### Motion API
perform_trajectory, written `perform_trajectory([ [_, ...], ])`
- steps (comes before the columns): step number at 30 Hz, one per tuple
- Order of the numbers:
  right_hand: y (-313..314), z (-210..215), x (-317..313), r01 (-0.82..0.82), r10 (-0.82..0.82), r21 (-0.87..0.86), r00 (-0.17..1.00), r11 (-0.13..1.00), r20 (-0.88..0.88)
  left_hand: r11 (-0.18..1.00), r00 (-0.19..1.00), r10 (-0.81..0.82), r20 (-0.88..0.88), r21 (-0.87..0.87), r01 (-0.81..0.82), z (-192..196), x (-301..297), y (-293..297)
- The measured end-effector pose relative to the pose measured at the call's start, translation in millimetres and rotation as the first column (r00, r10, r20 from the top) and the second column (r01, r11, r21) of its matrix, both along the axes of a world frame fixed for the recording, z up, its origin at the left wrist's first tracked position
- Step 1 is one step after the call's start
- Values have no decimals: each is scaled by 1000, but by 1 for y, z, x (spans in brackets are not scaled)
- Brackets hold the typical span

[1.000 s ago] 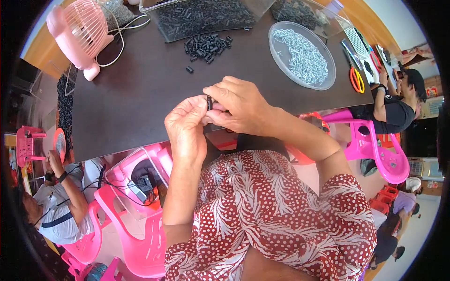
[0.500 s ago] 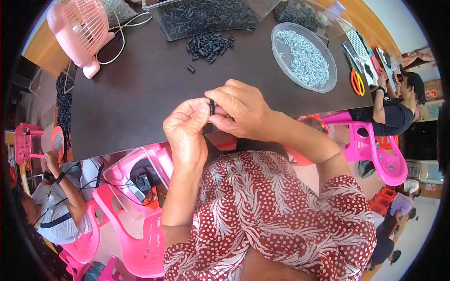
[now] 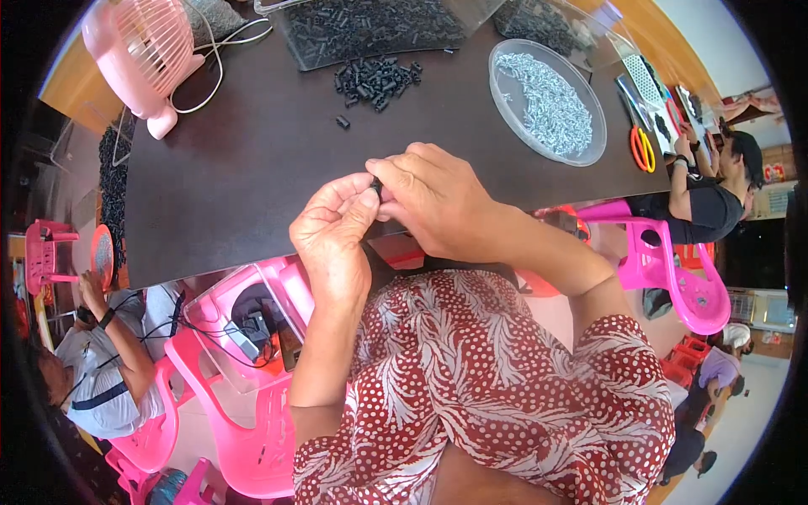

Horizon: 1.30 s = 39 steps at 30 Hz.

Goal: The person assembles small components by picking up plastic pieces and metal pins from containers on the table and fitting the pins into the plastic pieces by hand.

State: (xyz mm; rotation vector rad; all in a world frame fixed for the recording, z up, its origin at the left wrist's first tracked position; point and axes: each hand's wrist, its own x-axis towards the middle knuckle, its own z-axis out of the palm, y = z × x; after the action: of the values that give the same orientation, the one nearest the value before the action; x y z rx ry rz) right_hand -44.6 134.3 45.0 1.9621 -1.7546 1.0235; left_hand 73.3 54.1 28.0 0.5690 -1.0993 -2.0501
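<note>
A small black cylindrical part [image 3: 376, 187] is pinched between the fingers of both hands, above the near edge of the dark table. My left hand [image 3: 335, 236] has its thumb and fingertips closed on it from the left. From the right, my right hand [image 3: 438, 202] has its fingertips closed at the upper end of the same part; its fingers partly hide it. One loose black part [image 3: 342, 122] lies on the table beyond the hands. Behind that is a heap of similar black parts [image 3: 379, 82].
A clear bin [image 3: 316, 61] of black parts stands at the back. To its right are a round tray [image 3: 581, 160] of small silvery pieces and orange-handled scissors [image 3: 642, 151]. A pink fan [image 3: 139, 76] is back left. Co-workers sit on both sides, near pink chairs [image 3: 227, 438].
The black part has tilted and is more covered by my fingers. My right hand has closed in over it, and both hands have shifted slightly left.
</note>
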Motion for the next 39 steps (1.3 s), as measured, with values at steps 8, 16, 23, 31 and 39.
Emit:
perform_trajectory([
  [8,3,7,-11,-82,74,100,994,992,85,991,996,-94,5,-98,94,-3,0,5],
  [16,-1,9,-3,52,-47,69,996,996,-72,964,996,17,86,-267,7,-1,0,13],
  [23,-2,7,-2,101,-97,196,995,975,-28,862,978,142,152,-504,-47,-10,-2,13],
  [31,-5,5,-2,112,-123,260,992,959,26,963,997,56,44,-267,-43,-12,-4,11],
  [39,-3,11,-2,75,-69,314,997,946,-33,981,999,-28,25,-190,32,-19,-3,3],
])
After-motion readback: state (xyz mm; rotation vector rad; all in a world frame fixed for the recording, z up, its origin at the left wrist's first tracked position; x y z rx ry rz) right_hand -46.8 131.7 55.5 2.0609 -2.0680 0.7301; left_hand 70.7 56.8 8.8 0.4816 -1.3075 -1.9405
